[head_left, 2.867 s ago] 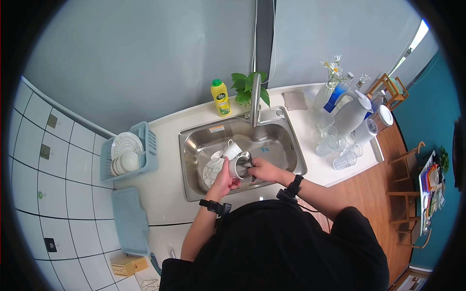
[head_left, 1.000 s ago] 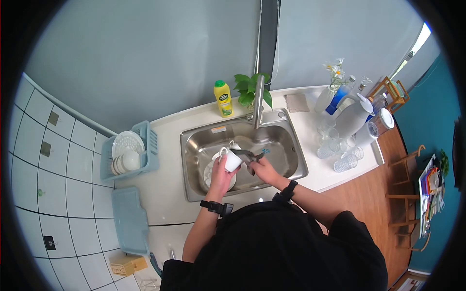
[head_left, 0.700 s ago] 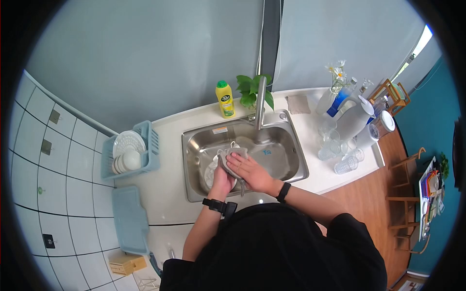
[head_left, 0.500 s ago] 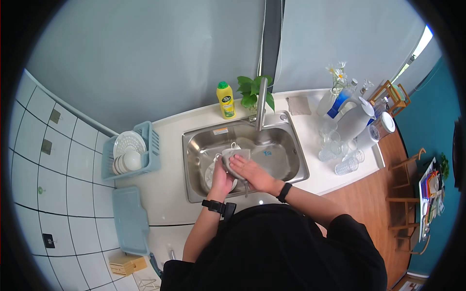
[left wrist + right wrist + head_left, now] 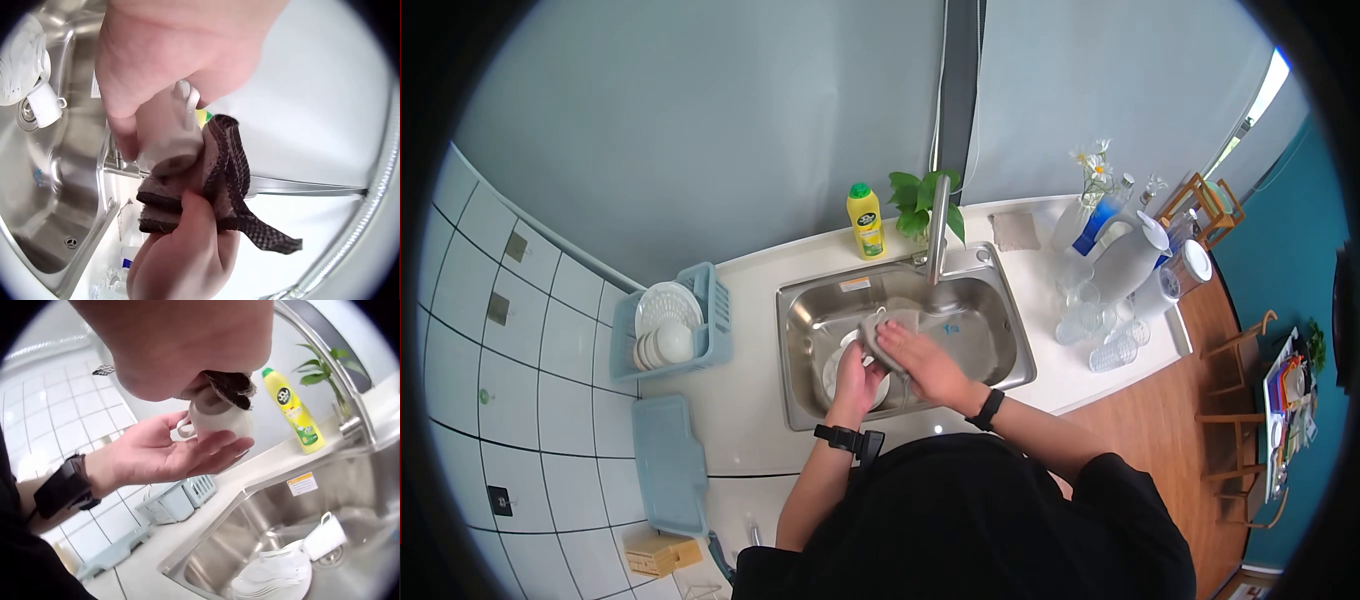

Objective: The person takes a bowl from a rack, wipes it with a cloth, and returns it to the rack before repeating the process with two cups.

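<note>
A small white cup (image 5: 222,424) rests in my left hand (image 5: 855,385), whose fingers curl round its side. Its handle (image 5: 190,103) points toward the wrist in the left wrist view, and its base faces my right hand (image 5: 925,365). That hand grips a grey-brown cloth (image 5: 225,181) with dark checked edging, the thumb on top of a fold, and presses it against the cup's base. From the head view the cloth and fingers hide most of the cup. Both hands work above the near left of the steel sink (image 5: 785,350).
Stacked white plates (image 5: 275,575) and another white cup (image 5: 325,537) lie in the sink. Around it are the faucet (image 5: 938,230), a yellow bottle (image 5: 866,222), a blue dish rack (image 5: 720,325) with dishes, glasses (image 5: 1113,352) and a grey jug (image 5: 1130,255).
Earlier the right hand had the cloth in the cup's mouth. The left hand has since turned the cup over, and the right hand now lies over the cloth on its base, shifting slightly.
</note>
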A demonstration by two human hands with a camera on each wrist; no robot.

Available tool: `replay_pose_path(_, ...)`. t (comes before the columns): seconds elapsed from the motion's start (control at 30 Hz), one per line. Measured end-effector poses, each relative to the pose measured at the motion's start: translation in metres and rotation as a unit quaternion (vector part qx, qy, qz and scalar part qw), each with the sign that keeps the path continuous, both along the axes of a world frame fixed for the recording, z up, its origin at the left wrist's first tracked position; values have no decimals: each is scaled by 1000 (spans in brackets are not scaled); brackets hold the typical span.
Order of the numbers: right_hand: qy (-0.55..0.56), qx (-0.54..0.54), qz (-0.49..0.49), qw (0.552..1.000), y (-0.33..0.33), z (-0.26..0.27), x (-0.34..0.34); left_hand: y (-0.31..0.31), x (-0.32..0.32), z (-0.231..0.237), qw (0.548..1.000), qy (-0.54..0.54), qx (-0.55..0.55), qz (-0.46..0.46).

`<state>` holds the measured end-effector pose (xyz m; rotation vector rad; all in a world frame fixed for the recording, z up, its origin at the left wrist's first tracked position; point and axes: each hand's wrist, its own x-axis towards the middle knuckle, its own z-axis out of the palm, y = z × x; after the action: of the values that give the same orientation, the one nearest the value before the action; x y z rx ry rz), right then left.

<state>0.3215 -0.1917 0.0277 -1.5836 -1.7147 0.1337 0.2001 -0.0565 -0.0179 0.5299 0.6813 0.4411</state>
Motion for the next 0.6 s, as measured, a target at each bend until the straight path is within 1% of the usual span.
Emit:
replay_pose_path(0.03, -74, -6, 8, 997, -2, 6, -1, 0, 1, 1, 1000, -12, 25, -10)
replay_pose_path(0.07, -75, -5, 8, 997, -2, 5, -1, 0, 1, 2, 998, -23, 49, -20)
replay_pose_path(0.13, -30, -15, -3, 999, 0, 4, 0, -2, 2, 3, 998, -7, 57, -19)
replay_pose_path(0.17, -32, -13, -3, 999, 3, 0, 3, -3, 1, 4, 995, 14, 91, -23)
replay_pose_path(0.2, 16, 15, -15, 1000, 7, -4, 7, -4, 2, 7, 991, 34, 125, -27)
replay_pose_path(0.23, 64, 43, -28, 997, 9, -8, 11, -5, 2, 10, 990, 36, 135, -26)
replay_pose_path(0.27, 63, 45, -28, 997, 10, -12, 14, -6, 3, 13, 990, 35, 136, -26)
replay_pose_path(0.3, 200, 1, -37, 979, 10, -13, 15, -7, 2, 15, 988, 39, 148, -25)
replay_pose_path(0.33, 332, -42, -45, 941, 11, -15, 17, -7, 2, 16, 986, 42, 160, -24)
replay_pose_path(0.37, 464, -131, -80, 872, 11, -29, 21, -5, 0, 16, 989, 16, 146, -27)
replay_pose_path(0.4, 463, -130, -79, 873, 14, -45, 24, -5, 0, 18, 989, 14, 148, -26)
replay_pose_path(0.43, 563, -133, -132, 805, 17, -57, 26, -5, 0, 21, 993, -2, 116, -15)
replay_pose_path(0.47, 652, -134, -182, 724, 19, -70, 26, -5, 0, 24, 996, -18, 84, -3)
replay_pose_path(0.5, 670, -102, -203, 707, 19, -69, 21, -4, 0, 22, 996, -19, 85, -2)
replay_pose_path(0.53, 669, -101, -201, 708, 17, -49, 19, -4, 1, 19, 995, -13, 94, -12)
replay_pose_path(0.6, 571, -202, -204, 770, 8, -14, 17, -7, 2, 15, 995, -8, 102, -21)
